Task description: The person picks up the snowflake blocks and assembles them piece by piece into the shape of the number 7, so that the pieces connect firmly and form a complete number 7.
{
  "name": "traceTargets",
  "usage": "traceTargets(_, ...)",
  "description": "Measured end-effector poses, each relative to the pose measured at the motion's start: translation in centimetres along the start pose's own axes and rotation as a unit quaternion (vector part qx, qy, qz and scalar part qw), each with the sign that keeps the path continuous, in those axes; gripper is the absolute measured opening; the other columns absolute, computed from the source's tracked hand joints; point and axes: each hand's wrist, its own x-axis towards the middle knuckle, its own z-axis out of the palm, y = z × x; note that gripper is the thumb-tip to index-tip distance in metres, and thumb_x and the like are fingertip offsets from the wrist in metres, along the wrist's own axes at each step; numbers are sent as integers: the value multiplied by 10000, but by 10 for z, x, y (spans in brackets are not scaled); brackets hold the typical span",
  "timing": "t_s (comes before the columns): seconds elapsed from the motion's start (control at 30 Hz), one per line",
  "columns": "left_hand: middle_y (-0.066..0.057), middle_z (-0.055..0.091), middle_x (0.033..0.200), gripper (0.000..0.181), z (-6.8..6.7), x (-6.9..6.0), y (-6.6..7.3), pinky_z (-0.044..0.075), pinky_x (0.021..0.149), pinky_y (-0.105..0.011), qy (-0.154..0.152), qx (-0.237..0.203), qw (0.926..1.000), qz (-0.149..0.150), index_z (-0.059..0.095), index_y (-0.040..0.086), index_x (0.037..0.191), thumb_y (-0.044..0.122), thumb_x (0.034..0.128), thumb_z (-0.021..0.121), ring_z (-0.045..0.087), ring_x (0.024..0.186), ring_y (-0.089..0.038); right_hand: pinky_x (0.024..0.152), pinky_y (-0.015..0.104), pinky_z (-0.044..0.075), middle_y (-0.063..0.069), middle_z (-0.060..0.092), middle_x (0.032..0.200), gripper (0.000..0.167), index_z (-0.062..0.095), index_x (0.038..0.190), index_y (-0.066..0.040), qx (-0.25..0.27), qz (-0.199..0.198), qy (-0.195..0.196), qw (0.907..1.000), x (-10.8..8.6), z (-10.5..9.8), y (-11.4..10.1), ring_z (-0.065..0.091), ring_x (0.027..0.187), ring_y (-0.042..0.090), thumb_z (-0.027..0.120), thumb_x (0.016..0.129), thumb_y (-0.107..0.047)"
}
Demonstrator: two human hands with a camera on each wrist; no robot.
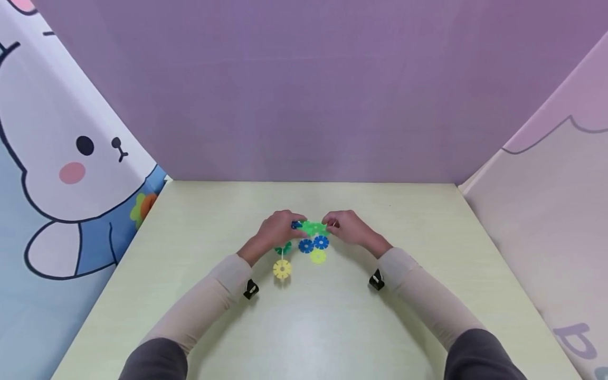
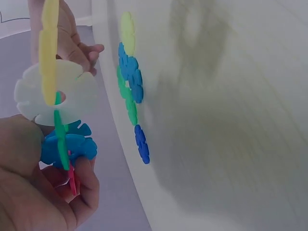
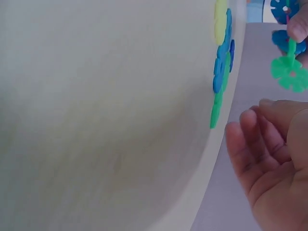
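My left hand [image 1: 277, 228] grips a joined cluster of slotted plastic snowflake discs above the table. The left wrist view shows its yellow disc [image 2: 49, 53], white disc [image 2: 79, 91], green disc [image 2: 61, 142], blue discs [image 2: 72, 148] and a red disc [image 2: 72, 180], with fingers curled about the blue and red ones. A bright green disc [image 3: 288, 74] of the cluster faces the right hand. My right hand [image 3: 269, 163] hovers beside it, fingers loosely bent, holding nothing visible. Loose blue discs [image 1: 306, 246] and a yellow-green disc [image 1: 318, 256] lie beneath the hands.
Also loose on the tabletop [image 1: 323, 327] are green discs [image 2: 130, 106] and a dark blue disc [image 2: 142, 144]. A purple panel [image 1: 304, 105] stands behind the table. Printed cloths hang at the left [image 1: 71, 121] and right [image 1: 546, 211].
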Motion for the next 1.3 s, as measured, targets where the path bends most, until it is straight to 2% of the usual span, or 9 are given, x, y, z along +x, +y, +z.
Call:
traceTargets(0.33,-38,696,1328,500,-4,-1,-5,579,887,-416,9,-49,9999,-163,658,225,1377,394,918,763,645,1096,-205,818,321,571,74,727,1023,291,695,1264,-59,-248,25,-332,9991,12,0,3,642,902,171,678,976,-90)
traceTargets(0.63,-46,700,1300,497,-2,-3,-7,563,798,-357,-57,-78,9997,-204,648,225,1388,393,931,749,618,999,-182,789,309,517,42,701,964,381,666,1338,-80,-608,197,-660,9958,16,7,14,561,829,155,693,959,-91)
traceTargets(0.97,-44,702,1296,513,1,-2,-7,561,783,-350,-68,-64,9997,-204,649,216,1387,400,920,758,625,1018,-186,787,312,501,53,667,966,373,657,1324,-88,-354,472,-677,9960,17,9,18,554,850,175,711,957,-125)
traceTargets(1.2,-29,706,1296,505,2,-1,-8,572,832,-369,-4,6,9998,-188,657,229,1378,408,917,760,632,1030,-177,939,388,543,99,658,1131,383,639,1286,-66,-182,801,-451,9956,18,10,16,602,1041,232,751,926,-136)
traceTargets(1.3,-31,703,1306,503,2,0,-8,574,851,-383,0,-5,9998,-200,656,230,1379,401,919,759,632,1033,-179,956,396,544,100,656,1132,352,624,1223,-58,-95,873,-346,9955,18,10,17,608,1053,241,769,911,-135)
